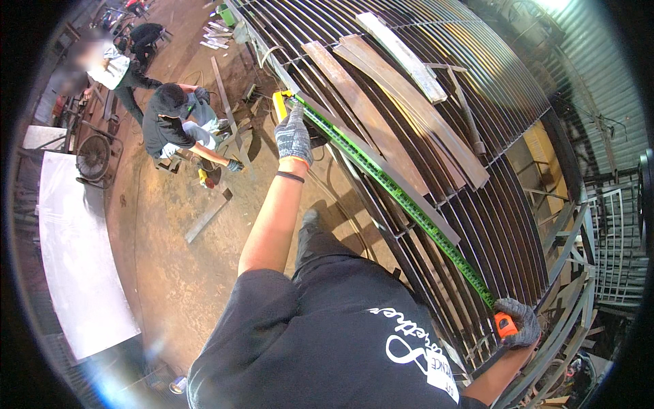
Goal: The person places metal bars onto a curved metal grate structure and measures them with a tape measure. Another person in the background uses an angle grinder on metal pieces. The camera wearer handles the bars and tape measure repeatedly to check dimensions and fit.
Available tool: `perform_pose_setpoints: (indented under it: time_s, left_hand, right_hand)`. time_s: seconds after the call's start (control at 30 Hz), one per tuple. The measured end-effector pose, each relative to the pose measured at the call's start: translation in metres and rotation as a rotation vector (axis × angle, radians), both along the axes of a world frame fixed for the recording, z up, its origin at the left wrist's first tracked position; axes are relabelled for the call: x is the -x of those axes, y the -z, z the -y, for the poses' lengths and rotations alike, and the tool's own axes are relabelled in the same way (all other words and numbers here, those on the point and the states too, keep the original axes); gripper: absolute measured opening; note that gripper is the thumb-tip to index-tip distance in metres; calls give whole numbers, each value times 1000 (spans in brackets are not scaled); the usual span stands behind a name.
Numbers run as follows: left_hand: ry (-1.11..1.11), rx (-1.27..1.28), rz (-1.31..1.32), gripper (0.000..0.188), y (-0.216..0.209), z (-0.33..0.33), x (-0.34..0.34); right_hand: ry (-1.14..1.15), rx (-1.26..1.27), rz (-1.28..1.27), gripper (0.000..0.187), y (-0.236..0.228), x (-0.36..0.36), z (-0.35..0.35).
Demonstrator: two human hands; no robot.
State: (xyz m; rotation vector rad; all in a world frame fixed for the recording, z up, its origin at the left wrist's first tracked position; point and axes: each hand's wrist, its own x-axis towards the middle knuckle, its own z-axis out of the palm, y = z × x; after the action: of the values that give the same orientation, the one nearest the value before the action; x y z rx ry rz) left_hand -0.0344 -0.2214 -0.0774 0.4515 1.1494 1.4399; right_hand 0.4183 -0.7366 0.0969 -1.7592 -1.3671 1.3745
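A green tape measure blade (409, 203) stretches along a long grey flat metal bar (427, 221), which lies over a rack of parallel metal bars (501, 208). My right hand (521, 322), in a grey knit glove, is closed around the orange tape measure case (505, 325) at the near right end. At the far end my left hand (294, 138), gloved too, has its fingers pressed together at the blade's tip. Right by those fingertips is a small yellow object (280, 107) whose kind I cannot make out; the glove partly hides the tip.
Rusty flat metal strips (371, 109) and a pale metal length (402, 58) rest on the rack. On the floor to the left a person (178, 123) crouches by a yellow power tool (204, 178). Beyond are a fan (94, 158) and a white panel (78, 252).
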Motion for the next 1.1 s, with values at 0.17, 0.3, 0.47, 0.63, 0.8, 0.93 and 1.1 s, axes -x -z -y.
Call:
perform_pose_setpoints:
  time_s: [0.17, 0.3, 0.47, 0.63, 0.8, 0.93, 1.1]
  left_hand:
    - [16, -80, -30, 26, 2, -7, 7]
    - [-61, -132, -186, 41, -14, -7, 3]
    - [-65, -269, -328, 46, -12, -13, 13]
    - [71, -139, -416, 43, -43, 2, 16]
    - [-180, -330, -1079, 53, -36, 6, 18]
    - [-244, -613, -1668, 52, -58, 36, 7]
    - [299, -1109, -1674, 20, -74, 61, -12]
  right_hand:
    - [92, -18, 8, 99, 3, 9, 1]
    - [25, -49, 68, 94, 8, 1, 1]
    - [135, -46, 54, 83, 24, 5, 6]
    - [76, 72, -54, 99, 25, -7, -1]
    - [112, 142, -66, 100, 13, 1, -13]
    - [358, -22, 106, 80, 25, 15, 13]
    - [-130, 53, 203, 92, 11, -11, -31]
